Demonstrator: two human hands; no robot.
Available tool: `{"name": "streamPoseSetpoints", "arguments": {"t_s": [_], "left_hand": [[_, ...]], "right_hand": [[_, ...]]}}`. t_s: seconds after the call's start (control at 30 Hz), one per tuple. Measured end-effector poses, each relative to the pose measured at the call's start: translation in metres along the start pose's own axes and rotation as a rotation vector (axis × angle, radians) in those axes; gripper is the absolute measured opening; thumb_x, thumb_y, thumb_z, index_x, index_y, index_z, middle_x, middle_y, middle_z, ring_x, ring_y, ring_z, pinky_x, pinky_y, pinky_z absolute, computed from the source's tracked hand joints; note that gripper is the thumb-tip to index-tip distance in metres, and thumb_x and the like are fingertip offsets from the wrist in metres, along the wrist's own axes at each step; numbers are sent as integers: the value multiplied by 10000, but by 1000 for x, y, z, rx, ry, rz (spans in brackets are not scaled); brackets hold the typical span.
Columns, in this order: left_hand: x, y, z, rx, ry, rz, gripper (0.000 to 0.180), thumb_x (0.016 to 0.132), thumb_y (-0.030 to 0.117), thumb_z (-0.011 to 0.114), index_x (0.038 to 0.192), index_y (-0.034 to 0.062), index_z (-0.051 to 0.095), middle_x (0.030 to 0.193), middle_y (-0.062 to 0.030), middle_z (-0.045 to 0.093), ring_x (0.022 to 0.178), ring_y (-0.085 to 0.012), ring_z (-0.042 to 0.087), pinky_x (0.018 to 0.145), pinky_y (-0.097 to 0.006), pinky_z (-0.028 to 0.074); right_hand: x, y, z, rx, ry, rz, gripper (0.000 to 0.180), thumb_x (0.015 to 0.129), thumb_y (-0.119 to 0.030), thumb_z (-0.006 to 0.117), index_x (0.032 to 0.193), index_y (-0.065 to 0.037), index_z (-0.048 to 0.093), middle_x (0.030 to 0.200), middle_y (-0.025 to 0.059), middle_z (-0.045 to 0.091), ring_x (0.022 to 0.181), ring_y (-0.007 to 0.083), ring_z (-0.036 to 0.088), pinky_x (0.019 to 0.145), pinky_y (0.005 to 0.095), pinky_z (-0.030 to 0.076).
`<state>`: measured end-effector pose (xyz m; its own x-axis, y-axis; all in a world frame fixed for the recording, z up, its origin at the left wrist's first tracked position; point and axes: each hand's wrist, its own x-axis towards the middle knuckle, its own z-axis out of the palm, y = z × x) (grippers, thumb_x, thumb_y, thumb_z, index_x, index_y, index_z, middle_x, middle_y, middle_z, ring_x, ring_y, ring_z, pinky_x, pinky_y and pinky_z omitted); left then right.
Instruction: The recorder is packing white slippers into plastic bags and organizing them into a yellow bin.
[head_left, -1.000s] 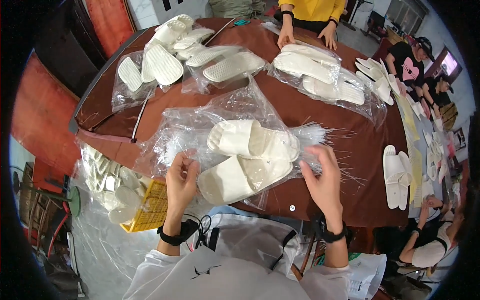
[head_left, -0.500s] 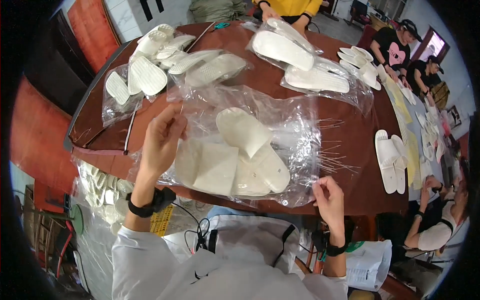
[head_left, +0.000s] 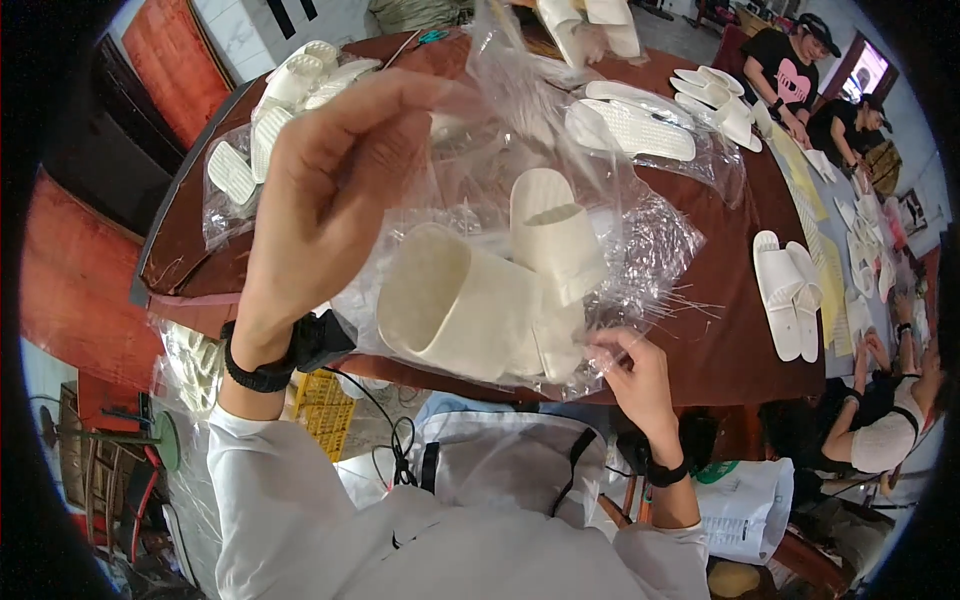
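Observation:
In front of me, a pair of cream slippers (head_left: 465,300) lies inside a clear plastic bag (head_left: 650,235) near the table's edge, partly veiled by the film. My left hand (head_left: 330,190) is raised high on the left, its bent fingers closed on the bag, lifting a sheet of film above the slippers. Its fingertips are smeared by motion. Lower down on the right, my right hand (head_left: 637,385) pinches the bag between thumb and fingers beside the slippers' near end.
Bagged white slippers (head_left: 635,130) lie farther back. An unbagged white pair (head_left: 785,295) rests at the right edge of the brown table (head_left: 700,350). Thin loose strands (head_left: 685,300) are near the bag. Co-workers (head_left: 785,75) work at the grey table on the right.
My left hand has risen, pulling the bag's film up. The slippers have tipped and shifted inside. My right hand has moved left along the bag. Across the table, a slipper pair has been lifted away.

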<state>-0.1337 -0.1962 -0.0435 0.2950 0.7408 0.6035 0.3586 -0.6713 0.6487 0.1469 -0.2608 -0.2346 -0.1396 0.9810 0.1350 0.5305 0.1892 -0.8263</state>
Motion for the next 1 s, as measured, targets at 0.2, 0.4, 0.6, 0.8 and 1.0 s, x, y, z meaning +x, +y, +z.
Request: {"name": "streamPoseSetpoints", "arguments": {"t_s": [0.2, 0.4, 0.6, 0.8, 1.0], "left_hand": [[5, -24, -10, -14, -12, -170, 233, 983, 65, 447, 1073, 22, 658, 707, 77, 435, 660, -10, 371, 563, -177, 297], [-5, -44, -7, -196, -4, -277, 221, 994, 158, 487, 1083, 50, 657, 682, 99, 475, 534, 34, 330, 466, -143, 225], [-15, -67, -4, -342, 11, -389, 213, 994, 163, 492, 1097, 55, 643, 689, 94, 526, 521, 30, 379, 453, -146, 244], [-25, -86, 11, -919, -55, -619, 232, 981, 162, 497, 1165, 61, 596, 738, 68, 549, 470, 14, 396, 403, -153, 276], [-29, -73, 24, -1156, -44, -691, 243, 977, 146, 494, 1184, 48, 574, 745, 55, 550, 494, -6, 471, 406, -166, 343]], "right_hand": [[12, -7, 15, 540, -136, -40, 434, 778, -50, 743, 1194, -56, 618, 914, 36, 641, 780, 125, 595, 700, 275, 493], [40, -10, 41, 301, -79, -293, 566, 732, -131, 792, 1253, -71, 580, 851, 54, 609, 742, 159, 592, 654, 310, 494], [61, -32, 45, -29, -181, -236, 358, 686, -145, 812, 952, -41, 596, 740, 76, 582, 658, 192, 565, 638, 322, 462], [64, -31, 56, 137, -135, -231, 216, 742, -127, 739, 871, -23, 602, 716, 87, 607, 680, 182, 583, 645, 328, 458], [58, -51, 46, 257, -58, -53, 112, 741, -77, 709, 755, 12, 641, 681, 61, 604, 652, 139, 559, 609, 300, 438]]}}
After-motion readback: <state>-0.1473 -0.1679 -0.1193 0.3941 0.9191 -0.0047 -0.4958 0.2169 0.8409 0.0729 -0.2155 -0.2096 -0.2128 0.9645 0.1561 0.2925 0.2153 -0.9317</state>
